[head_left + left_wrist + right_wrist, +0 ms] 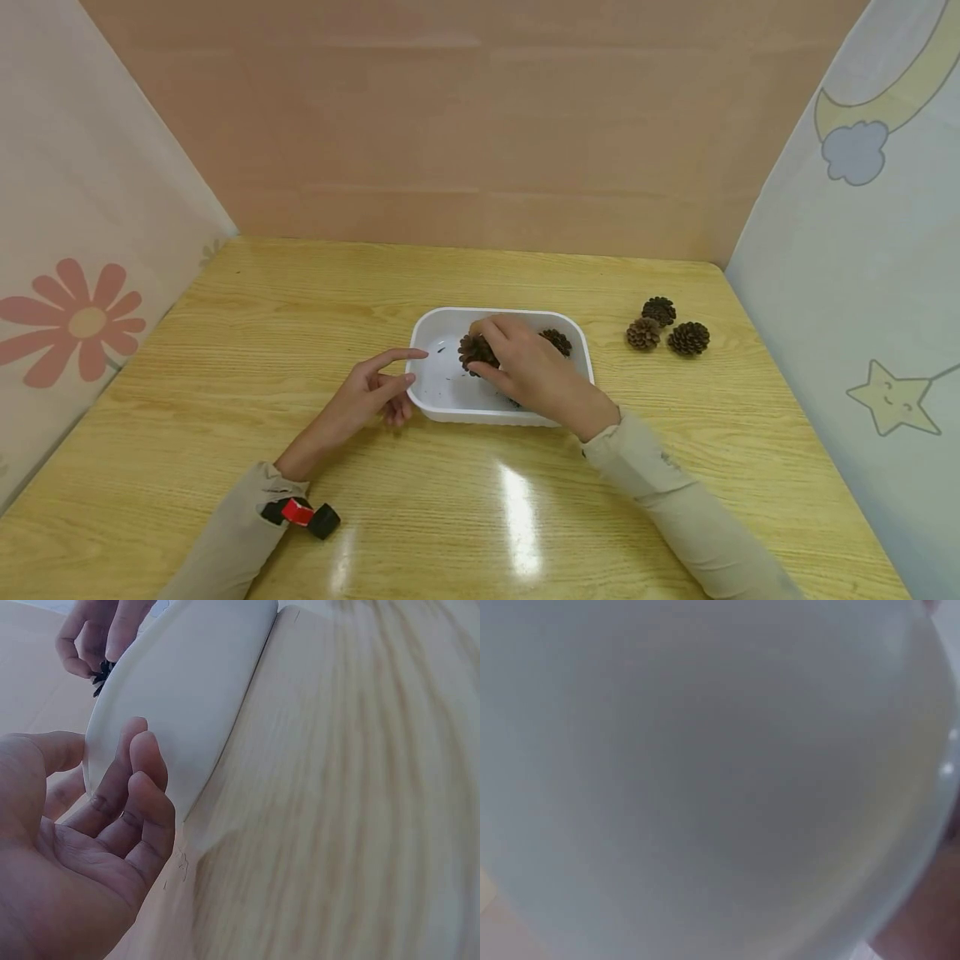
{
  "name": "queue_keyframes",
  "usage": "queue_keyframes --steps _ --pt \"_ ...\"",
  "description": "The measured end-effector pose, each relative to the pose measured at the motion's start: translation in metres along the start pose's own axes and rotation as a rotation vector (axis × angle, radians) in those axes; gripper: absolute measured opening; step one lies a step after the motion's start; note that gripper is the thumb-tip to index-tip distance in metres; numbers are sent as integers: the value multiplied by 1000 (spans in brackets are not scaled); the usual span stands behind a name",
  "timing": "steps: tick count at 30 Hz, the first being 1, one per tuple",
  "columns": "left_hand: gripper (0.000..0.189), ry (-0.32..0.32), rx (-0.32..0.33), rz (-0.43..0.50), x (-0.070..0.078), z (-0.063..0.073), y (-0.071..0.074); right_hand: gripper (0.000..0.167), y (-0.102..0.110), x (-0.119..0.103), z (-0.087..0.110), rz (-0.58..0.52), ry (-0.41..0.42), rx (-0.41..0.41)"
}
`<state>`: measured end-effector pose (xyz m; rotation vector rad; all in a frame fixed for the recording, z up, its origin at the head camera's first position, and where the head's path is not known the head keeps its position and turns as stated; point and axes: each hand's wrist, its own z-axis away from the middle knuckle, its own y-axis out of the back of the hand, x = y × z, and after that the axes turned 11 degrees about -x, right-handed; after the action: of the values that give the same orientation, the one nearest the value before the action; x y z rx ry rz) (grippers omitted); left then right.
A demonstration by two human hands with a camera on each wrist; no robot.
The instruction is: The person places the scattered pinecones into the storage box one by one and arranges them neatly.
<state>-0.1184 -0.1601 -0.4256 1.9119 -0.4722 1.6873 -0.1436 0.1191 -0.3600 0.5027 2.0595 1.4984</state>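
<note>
Presumably light, stiff and brittle-scaled, the pine cone [473, 353], pinched by the right hand [531, 368] inside or just above the white tray [480, 415], is best held around its girth; the left hand [363, 398] lies loosely at the rim.

**Warm browns and pastels around plain white**

We see a plain white, round-cornered plastic tray [438, 383] at the centre of the frame, and scaly brown woody pinecones [478, 354]; the lower-left one [642, 333] of the right-hand three looks lighter. We find streaky grain across the yellow wooden tabletop [337, 300]. The peach-orange cloth backdrop [480, 125], top centre, is unpatterned. At left, we note a pink-petalled printed flower [86, 322] on an off-white fabric panel [112, 167]; at right, a yellow crescent moon [911, 87], lavender cloud [855, 154] and yellow star [892, 397]. We see beige cloth sleeves [232, 533] at bottom.
</note>
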Motion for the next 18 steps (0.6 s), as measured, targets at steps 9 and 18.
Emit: queue_keyframes --steps 9,18 --pt "38 1 2 -3 0 0 -1 32 -12 0 4 -48 25 -24" --pt "40 0 5 -10 -2 0 0 30 -17 6 5 -143 4 -66"
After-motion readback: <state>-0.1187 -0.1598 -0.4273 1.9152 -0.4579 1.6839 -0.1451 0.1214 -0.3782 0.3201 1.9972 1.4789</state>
